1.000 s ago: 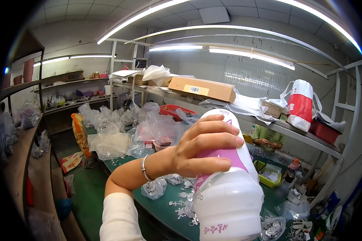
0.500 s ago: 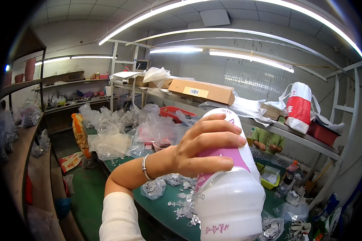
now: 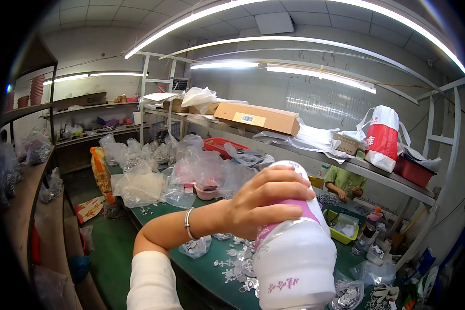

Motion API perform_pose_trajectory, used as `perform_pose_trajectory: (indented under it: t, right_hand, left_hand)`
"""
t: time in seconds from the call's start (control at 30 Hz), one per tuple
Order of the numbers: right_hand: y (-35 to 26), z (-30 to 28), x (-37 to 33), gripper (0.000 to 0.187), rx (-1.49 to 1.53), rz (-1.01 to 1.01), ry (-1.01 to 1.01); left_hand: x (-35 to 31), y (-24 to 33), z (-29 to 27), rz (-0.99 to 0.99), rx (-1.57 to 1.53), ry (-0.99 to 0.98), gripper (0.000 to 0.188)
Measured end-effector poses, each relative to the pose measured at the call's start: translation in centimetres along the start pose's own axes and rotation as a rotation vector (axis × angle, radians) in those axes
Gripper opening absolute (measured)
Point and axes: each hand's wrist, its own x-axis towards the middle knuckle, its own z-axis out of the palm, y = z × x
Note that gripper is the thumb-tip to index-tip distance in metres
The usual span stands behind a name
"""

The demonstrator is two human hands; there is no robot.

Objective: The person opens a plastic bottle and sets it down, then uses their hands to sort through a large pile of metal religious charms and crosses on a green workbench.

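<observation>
My left hand (image 3: 271, 199) is wrapped round a white plastic bottle (image 3: 297, 268) with a purple band, close in front of me. The bottle is tilted, one end reaching up and away past my fingers, and its near end runs toward the lower edge. A silver bracelet (image 3: 189, 223) circles my left wrist, below which a white sleeve (image 3: 152, 281) shows. Beneath the bottle, flat silver metal pieces (image 3: 237, 266) lie loose on the green table (image 3: 204, 268), next to a clear bag of similar pieces (image 3: 196, 247). My right hand is out of sight.
A shelf over the table carries a long cardboard box (image 3: 258, 118) and a red-and-white bag (image 3: 382, 138). Several plastic bags (image 3: 139, 183) crowd the table's left end. At right stand a yellow-green basket (image 3: 342, 232) and a drink bottle (image 3: 367, 235). A person in green (image 3: 346, 181) sits opposite.
My left hand and the white bottle have sunk somewhat lower in view. A pink bowl behind them shows more fully. My grip on the bottle stays the same.
</observation>
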Motion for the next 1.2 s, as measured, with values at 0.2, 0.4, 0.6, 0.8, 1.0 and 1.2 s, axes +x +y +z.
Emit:
perform_pose_trajectory:
  t: [0.2,0.4,0.6,0.8,1.0,1.2]
  right_hand:
    - [-3.8,1.1,-1.2,0.036,-0.106,0.07,0.023]
    - [-4.3,1.0,-1.2,0.029,-0.043,0.037,-0.061]
    - [-4.1,0.9,-1.2,0.023,-0.009,0.084,-0.035]
    - [-4.7,1.2,-1.2,0.022,-0.009,0.082,-0.041]
    - [-4.6,0.8,-0.8,0.022,-0.017,0.053,-0.076]
    - [-3.6,0.4,-0.7,0.022,-0.031,0.003,-0.114]
  left_hand:
    - [-1.6,0.2,1.7,-0.12,-0.152,-0.023,0.059]
    - [-3.7,-0.3,2.9,-0.215,-0.241,0.004,0.068]
    - [-5.2,-0.8,3.8,-0.273,-0.246,0.016,0.076]
    - [-5.9,-1.0,4.1,-0.278,-0.221,0.009,0.075]
    - [-5.4,-1.1,3.8,-0.252,-0.198,-0.007,0.071]
    - [-4.7,-0.8,3.6,-0.167,-0.14,0.022,0.06]
